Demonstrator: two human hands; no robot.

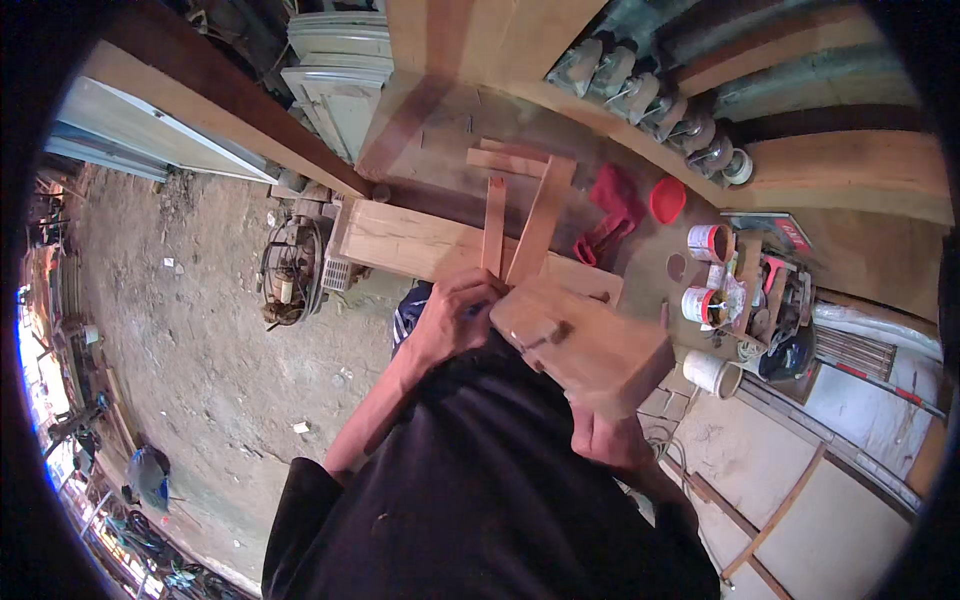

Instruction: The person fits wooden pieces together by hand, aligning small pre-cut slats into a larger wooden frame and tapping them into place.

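Note:
I hold a thick, reddish-brown wooden block [590, 345] close in front of my chest. My right hand [605, 438] grips its near lower end from below. My left hand [455, 315] is curled at the block's left edge, and its fingers pinch a small blue pen [476, 310] against the wood. Just beyond the left hand, two thin slats [540, 220] stand up at a slant from a pale plank [420, 240] on the workbench.
A red cloth [615, 205], a red lid [667, 198], paint cans [708, 242] and a white cup [712, 372] crowd the bench to the right. An old motor [290, 270] sits on the dirt floor to the left. Boards lean at the back.

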